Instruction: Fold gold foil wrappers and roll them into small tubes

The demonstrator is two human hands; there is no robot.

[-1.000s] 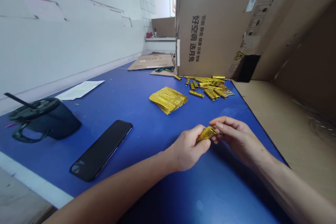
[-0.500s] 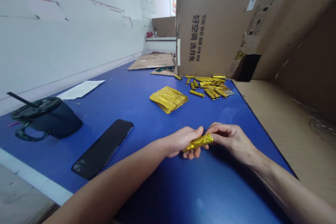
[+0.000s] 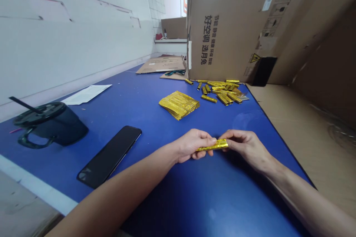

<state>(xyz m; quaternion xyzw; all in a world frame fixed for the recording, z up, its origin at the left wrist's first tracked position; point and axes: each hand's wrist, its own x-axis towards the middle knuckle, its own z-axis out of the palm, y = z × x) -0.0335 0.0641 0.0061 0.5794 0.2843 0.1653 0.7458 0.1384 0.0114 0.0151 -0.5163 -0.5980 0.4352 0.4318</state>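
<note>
A shiny gold foil roll (image 3: 213, 145) lies crosswise between my two hands, above the blue table (image 3: 211, 192). My left hand (image 3: 196, 144) is closed on its left part, thumb on top and fingers beneath. At its right end, my right hand (image 3: 240, 141) pinches the roll between thumb and fingers; some fingertips are hidden. Beyond my hands lies a flat stack of gold foil sheets (image 3: 179, 104). Farther back on the right, several gold foil rolls (image 3: 225, 99) lie in a loose heap.
A black phone (image 3: 111, 157) lies left of my left forearm, with a dark lidded mug (image 3: 59, 124) and straw beyond it. White paper (image 3: 87, 94) rests near the wall. A large cardboard box (image 3: 228, 26) stands behind the heap; flat cardboard (image 3: 161, 64) lies at the back.
My left hand has shifted slightly up, its thumb now farther along the roll. Less of the gold roll shows, and it lies flatter. My right hand has stayed nearly in place.
</note>
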